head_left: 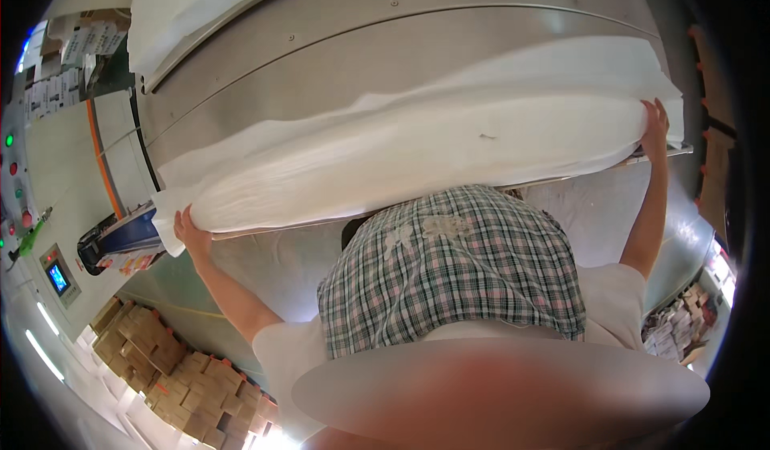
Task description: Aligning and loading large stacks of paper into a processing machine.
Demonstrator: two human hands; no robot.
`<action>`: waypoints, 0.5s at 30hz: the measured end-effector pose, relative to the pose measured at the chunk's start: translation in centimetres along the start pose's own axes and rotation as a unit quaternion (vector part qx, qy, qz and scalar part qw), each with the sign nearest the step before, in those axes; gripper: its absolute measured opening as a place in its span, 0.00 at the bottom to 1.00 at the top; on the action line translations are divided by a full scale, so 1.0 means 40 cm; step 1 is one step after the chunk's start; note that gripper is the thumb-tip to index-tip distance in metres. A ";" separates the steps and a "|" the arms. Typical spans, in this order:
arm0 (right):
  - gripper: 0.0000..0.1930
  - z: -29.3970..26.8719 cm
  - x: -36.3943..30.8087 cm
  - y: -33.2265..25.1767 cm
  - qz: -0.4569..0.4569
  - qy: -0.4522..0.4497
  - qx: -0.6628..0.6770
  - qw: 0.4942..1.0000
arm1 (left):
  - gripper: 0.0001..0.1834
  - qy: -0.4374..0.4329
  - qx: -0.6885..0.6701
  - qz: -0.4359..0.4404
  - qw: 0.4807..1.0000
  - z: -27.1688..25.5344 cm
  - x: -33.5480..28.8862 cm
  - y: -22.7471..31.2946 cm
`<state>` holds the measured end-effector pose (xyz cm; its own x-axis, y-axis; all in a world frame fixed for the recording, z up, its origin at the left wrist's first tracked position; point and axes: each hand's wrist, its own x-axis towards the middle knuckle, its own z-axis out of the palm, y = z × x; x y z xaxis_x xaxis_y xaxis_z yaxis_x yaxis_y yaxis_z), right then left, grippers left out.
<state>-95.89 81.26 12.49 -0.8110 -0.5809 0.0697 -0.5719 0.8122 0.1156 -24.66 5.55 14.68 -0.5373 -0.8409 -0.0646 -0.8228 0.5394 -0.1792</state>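
Observation:
A long, thin white sheet (433, 137) stretches across the front of a wide metal machine surface, its near side bulging smoothly and its far edge wavy. Whether it is paper, cloth or film I cannot tell. At its left end my left hand (192, 229) is closed on the near corner, fingertips on top. My right hand (654, 125) grips the right end, farther from me, with the thumb out of sight. Both arms are spread wide. A small dark mark (487, 136) shows on the sheet right of its middle.
The grey metal surface (337, 57) with several screws rises behind the sheet. On the left stand a control panel with lit buttons and a small screen (58, 277), and a blue-sided part (136, 229). Stacked cardboard boxes (200, 394) lie lower left; a pile of packages (682, 326) sits lower right.

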 end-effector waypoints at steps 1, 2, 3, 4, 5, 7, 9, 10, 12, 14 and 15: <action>0.28 0.005 -0.011 -0.001 0.008 -0.022 0.005 1.000 | 0.35 0.027 -0.015 0.023 0.999 0.000 0.000 -0.005; 0.28 0.005 -0.018 0.003 0.000 -0.032 -0.016 0.999 | 0.35 0.005 -0.018 0.029 0.999 -0.006 0.008 -0.010; 0.28 0.004 -0.016 0.010 0.001 -0.046 -0.012 0.999 | 0.36 0.010 -0.023 0.059 0.998 -0.015 0.018 -0.013; 0.28 -0.002 -0.015 0.021 -0.018 -0.066 -0.026 0.997 | 0.39 -0.016 -0.013 0.067 0.998 -0.031 0.034 -0.013; 0.28 -0.010 -0.005 0.031 -0.046 -0.073 -0.036 0.996 | 0.39 -0.042 -0.003 0.050 0.998 -0.045 0.050 -0.009; 0.27 -0.041 0.026 0.054 -0.065 -0.111 -0.041 0.991 | 0.42 -0.115 0.049 0.071 0.990 -0.090 0.078 0.003; 0.28 -0.070 0.084 0.070 -0.076 -0.203 -0.051 0.975 | 0.45 -0.200 0.056 0.051 0.977 -0.136 0.120 0.018; 0.33 -0.076 0.137 0.073 -0.097 -0.253 -0.039 0.962 | 0.47 -0.282 0.055 0.026 0.958 -0.152 0.153 0.029; 0.36 -0.101 0.242 0.072 -0.058 -0.349 -0.065 0.933 | 0.49 -0.449 0.026 -0.011 0.893 -0.172 0.256 0.034; 0.39 -0.062 0.373 0.064 -0.022 -0.435 -0.090 0.896 | 0.46 -0.488 0.007 -0.007 0.873 -0.136 0.352 0.057; 0.42 -0.021 0.440 0.059 -0.030 -0.473 -0.125 0.872 | 0.45 -0.468 0.019 0.011 0.884 -0.105 0.390 0.071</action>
<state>-111.41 72.88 14.82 -0.5874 -0.2222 -0.7782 -0.6677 0.6764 0.3109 -36.16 -5.85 17.27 -0.1506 -0.5070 -0.8487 -0.7973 0.5699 -0.1990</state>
